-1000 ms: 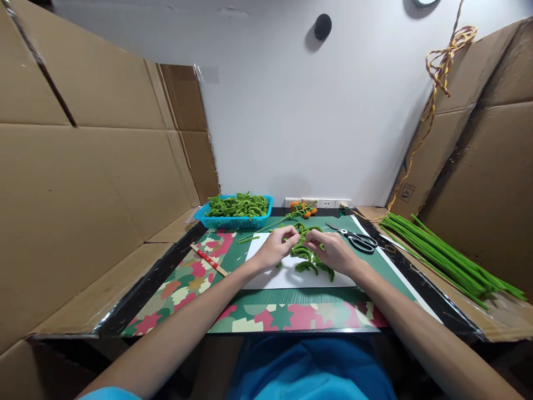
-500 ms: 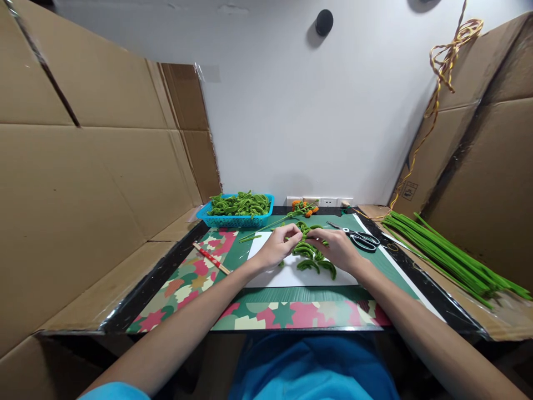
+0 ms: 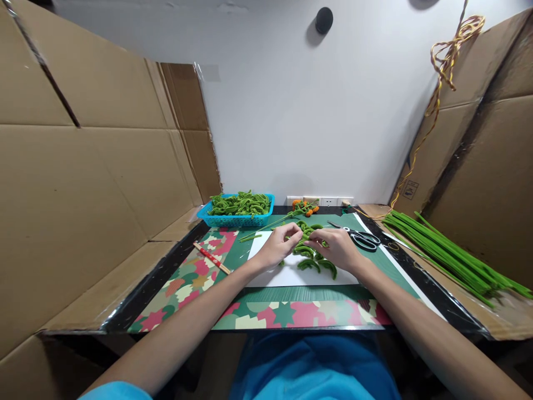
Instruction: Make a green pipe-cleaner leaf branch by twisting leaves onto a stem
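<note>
Both hands are close together over a white sheet of paper (image 3: pixel 272 279) at the middle of the table. My left hand (image 3: pixel 277 247) is closed in a pinch, thumb against fingertips, on a green pipe cleaner that is mostly hidden by the fingers. Facing it, my right hand (image 3: pixel 337 247) also pinches at the green fuzzy stem, its fingers curled. Curved green pipe-cleaner pieces (image 3: pixel 308 264) lie on the paper below and between the hands. Behind them rests a stem with orange fuzzy blossoms (image 3: pixel 308 209).
A blue basket (image 3: pixel 233 221) heaped with green curled pieces stands back left. Black-handled scissors (image 3: pixel 364 240) lie right of the paper. Red-wrapped chopsticks (image 3: pixel 211 258) are at left. Long green stems (image 3: pixel 453 258) lie far right. Cardboard walls (image 3: pixel 104 183) flank the table.
My right fingers have curled and shifted slightly, with the thumb now lower beside the left fingertips. My left hand stays nearly in place.
</note>
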Tool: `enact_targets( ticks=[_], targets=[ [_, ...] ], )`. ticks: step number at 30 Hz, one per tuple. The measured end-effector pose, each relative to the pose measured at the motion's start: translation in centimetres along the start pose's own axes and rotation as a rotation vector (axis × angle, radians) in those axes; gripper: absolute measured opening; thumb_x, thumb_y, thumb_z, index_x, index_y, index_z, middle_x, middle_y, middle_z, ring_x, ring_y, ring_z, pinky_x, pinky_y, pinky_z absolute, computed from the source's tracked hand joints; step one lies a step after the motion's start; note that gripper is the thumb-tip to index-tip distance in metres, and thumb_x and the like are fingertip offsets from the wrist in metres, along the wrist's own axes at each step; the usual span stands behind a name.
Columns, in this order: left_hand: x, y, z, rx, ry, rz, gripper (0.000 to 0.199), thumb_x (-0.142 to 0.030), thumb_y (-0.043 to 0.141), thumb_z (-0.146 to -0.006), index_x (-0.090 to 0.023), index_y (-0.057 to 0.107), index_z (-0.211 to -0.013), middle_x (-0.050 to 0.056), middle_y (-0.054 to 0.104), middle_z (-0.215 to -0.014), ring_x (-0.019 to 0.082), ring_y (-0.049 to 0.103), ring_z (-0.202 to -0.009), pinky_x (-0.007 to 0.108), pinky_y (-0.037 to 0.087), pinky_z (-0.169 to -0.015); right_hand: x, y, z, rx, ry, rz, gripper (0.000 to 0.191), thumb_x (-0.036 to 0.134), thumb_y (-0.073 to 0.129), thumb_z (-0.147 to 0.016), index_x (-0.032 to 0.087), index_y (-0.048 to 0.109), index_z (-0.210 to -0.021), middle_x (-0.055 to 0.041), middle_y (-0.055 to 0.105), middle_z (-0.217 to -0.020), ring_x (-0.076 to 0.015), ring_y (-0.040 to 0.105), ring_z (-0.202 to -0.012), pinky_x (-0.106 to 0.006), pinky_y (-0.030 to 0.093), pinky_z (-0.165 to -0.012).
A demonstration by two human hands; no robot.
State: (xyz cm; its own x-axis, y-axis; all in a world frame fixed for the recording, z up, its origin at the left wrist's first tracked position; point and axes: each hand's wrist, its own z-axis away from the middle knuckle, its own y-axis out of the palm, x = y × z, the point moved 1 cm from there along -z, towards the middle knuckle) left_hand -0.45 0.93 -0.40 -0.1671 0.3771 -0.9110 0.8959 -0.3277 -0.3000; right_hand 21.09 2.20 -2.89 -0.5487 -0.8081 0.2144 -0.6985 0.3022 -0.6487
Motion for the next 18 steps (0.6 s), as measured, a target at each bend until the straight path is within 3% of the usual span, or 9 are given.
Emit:
enact_targets(
  ticks=[6,12,16,18],
  targets=[
    [0.07,0.11,0.03,0.059,-0.005,0.009,0.049,-0.066,0.071,-0.094,-0.017,0.066,-0.092,-0.003,0.059,-0.071,0.009,0.048,-0.048,0.022,0.037,-0.044,0.34,-0.07,0.1,-0.006,-0.031,0.001,0.044,0.049,0.058,-0.111,0.022,0.075,-0.08,-0.0038,0.074,-0.07,-0.0147,0.06,-0.056,-0.027,0.039,-0.058],
    [-0.35,0.3,0.25,0.034,0.004,0.003,0.044,-0.06,0.075,-0.093,-0.017,0.066,-0.092,-0.003,0.059,-0.075,0.009,0.052,-0.049,0.022,0.037,-0.043,0.37,0.12,0.08,-0.009,-0.044,-0.005,0.045,0.051,0.059,-0.111,0.023,0.073,-0.078,-0.0027,0.073,-0.068,-0.0142,0.06,-0.056,-0.028,0.037,-0.057],
    [-0.24,0.14,0.23,0.004,-0.002,0.022,0.041,-0.058,0.073,-0.098,-0.018,0.063,-0.103,-0.002,0.064,-0.087,0.01,0.06,-0.047,0.021,0.034,-0.037,0.72,-0.25,-0.03,-0.009,-0.025,-0.013,0.03,0.046,0.06,-0.111,0.023,0.076,-0.104,-0.0045,0.078,-0.088,-0.0148,0.068,-0.069,-0.027,0.052,-0.066],
    [-0.09,0.04,0.21,-0.005,-0.006,0.029,0.036,-0.051,0.071,-0.102,-0.017,0.065,-0.113,0.002,0.069,-0.098,0.013,0.067,-0.059,0.022,0.047,-0.044,0.89,-0.43,0.0,-0.016,-0.007,-0.018,0.024,0.042,0.061,-0.111,0.023,0.074,-0.118,-0.0064,0.078,-0.107,-0.0159,0.072,-0.083,-0.03,0.06,-0.076]
  ],
)
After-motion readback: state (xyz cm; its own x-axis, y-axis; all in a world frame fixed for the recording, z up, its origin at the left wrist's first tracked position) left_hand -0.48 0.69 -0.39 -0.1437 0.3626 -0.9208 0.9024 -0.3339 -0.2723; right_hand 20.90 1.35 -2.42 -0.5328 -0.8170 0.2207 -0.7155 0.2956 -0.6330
